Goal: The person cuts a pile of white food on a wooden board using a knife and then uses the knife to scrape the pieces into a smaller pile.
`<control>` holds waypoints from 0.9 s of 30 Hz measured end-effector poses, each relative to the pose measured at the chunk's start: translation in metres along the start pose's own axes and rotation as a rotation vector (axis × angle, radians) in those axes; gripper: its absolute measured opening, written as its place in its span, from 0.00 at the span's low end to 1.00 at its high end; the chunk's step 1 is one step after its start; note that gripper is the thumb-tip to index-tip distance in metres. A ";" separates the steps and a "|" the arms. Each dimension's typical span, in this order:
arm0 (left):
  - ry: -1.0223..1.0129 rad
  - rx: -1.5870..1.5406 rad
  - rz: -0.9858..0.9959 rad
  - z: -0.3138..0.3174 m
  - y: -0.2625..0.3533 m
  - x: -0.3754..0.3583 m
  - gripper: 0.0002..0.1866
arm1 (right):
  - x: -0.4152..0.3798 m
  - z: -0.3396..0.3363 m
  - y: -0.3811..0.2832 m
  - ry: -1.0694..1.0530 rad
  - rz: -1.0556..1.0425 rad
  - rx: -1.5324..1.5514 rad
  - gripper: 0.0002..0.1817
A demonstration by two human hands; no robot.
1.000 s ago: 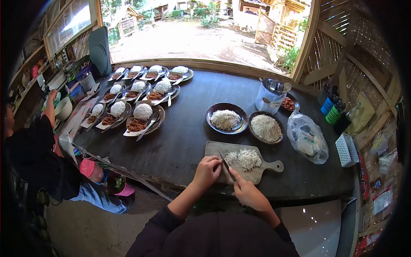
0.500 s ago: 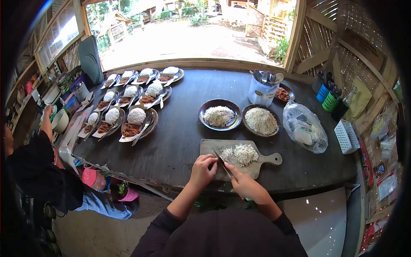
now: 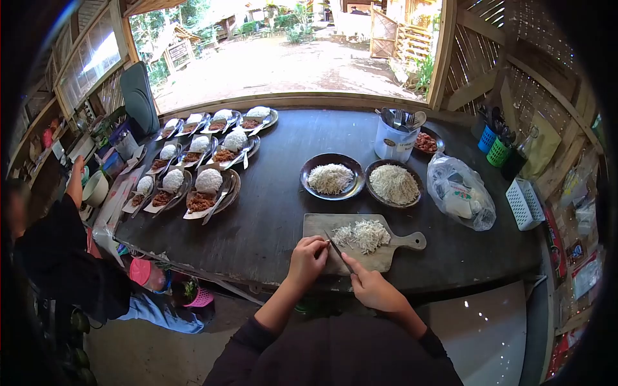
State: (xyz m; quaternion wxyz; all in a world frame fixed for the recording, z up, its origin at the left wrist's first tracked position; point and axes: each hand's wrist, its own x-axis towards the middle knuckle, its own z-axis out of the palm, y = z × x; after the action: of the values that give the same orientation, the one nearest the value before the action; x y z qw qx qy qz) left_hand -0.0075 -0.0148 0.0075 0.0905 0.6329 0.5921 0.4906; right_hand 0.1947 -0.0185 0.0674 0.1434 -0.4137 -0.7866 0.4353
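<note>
Dark sleeves show far on the left — another person (image 3: 55,257) stands there with one arm up by a pale bowl (image 3: 95,188). Next come many plates of rice (image 3: 206,183), each with a white mound, some brown food and a spoon.

Then you reach your own hands at the near edge of the dark wooden table (image 3: 270,219). Your left hand (image 3: 308,258) is curled up tight, with its fingertips pressed down on something small at the near corner of the wooden cutting board (image 3: 341,231). I cannot tell what the small thing is, because your fingers hide it. Your right hand (image 3: 373,289) is closed around the handle of a knife (image 3: 339,252), and one finger lies along the top. The blade points up and left, right beside your left fingertips.

Just past the knife sits a pile of thin white shreds (image 3: 364,235) in the middle of the board. The shreds look light, soft and loose, so I think they would scatter if you pushed them fast. Scoop them from below or pinch a bunch gently. The knife looks thin and sharp, so hold it only by the handle and keep your left fingertips tucked in.

Behind the board are two dark bowls of shreds (image 3: 360,183) — both are full. Further right stand a white cup of spoons (image 3: 396,138), a clear plastic bag (image 3: 460,196) and small green and blue baskets (image 3: 492,148).
</note>
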 end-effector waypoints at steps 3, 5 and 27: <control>0.003 0.002 -0.008 0.001 0.000 -0.001 0.06 | 0.000 0.001 0.002 0.010 -0.023 -0.028 0.30; 0.009 0.003 -0.006 0.001 0.000 0.000 0.06 | 0.001 0.000 0.002 0.008 -0.032 -0.030 0.30; 0.020 0.036 0.019 0.002 0.001 -0.001 0.06 | 0.007 -0.007 -0.013 -0.082 0.095 0.090 0.30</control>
State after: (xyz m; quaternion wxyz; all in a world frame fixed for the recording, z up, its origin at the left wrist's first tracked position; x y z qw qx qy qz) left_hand -0.0054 -0.0154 0.0064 0.0687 0.6352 0.5956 0.4870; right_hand 0.1881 -0.0130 0.0808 0.1087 -0.4254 -0.7511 0.4930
